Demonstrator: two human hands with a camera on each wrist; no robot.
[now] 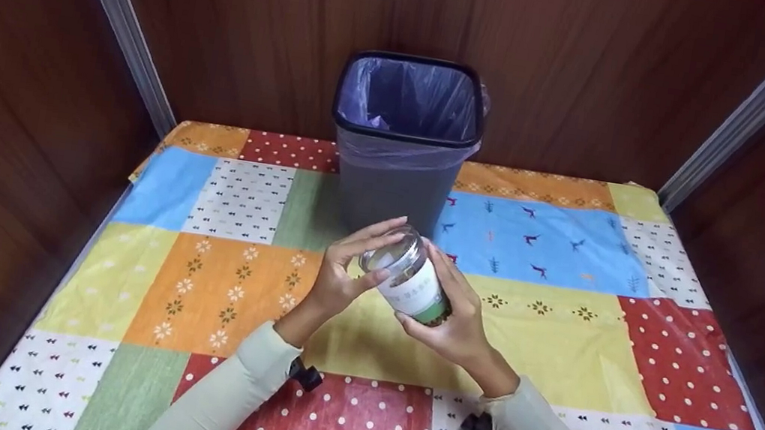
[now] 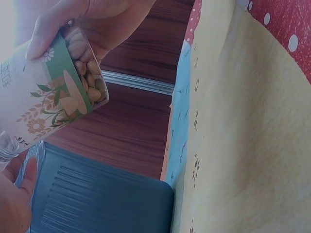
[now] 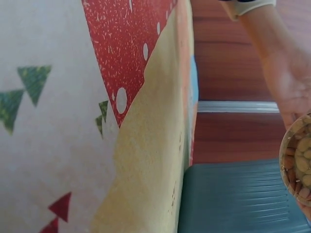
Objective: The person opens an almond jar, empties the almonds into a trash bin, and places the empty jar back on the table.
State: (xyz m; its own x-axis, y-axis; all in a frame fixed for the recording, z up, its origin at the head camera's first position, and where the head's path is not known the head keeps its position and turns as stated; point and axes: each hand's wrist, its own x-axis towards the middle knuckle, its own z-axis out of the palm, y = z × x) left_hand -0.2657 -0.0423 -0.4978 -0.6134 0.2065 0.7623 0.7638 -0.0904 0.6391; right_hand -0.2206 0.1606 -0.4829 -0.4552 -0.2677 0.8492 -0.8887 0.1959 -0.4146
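Note:
A clear plastic jar of nuts [image 1: 419, 290] with a white and green label hangs tilted over the table, in front of the bin. My right hand [image 1: 452, 315] grips its body near the base, thumb below and fingers along the far side. At the jar's clear top end, my left hand [image 1: 349, 271] holds the rim between thumb and fingers. Brown nuts [image 2: 87, 73] show through the jar's lower end in the left wrist view. From the right wrist, the round base [image 3: 300, 160] is seen full of nuts, with my left hand [image 3: 291, 80] beyond it.
A grey bin [image 1: 390, 190] with a purple liner stands just behind the hands; something pale lies inside. A patchwork cloth [image 1: 226, 298] covers the table. Dark wood panels [image 1: 252, 21] rise at the back and both sides, with metal strips at the corners.

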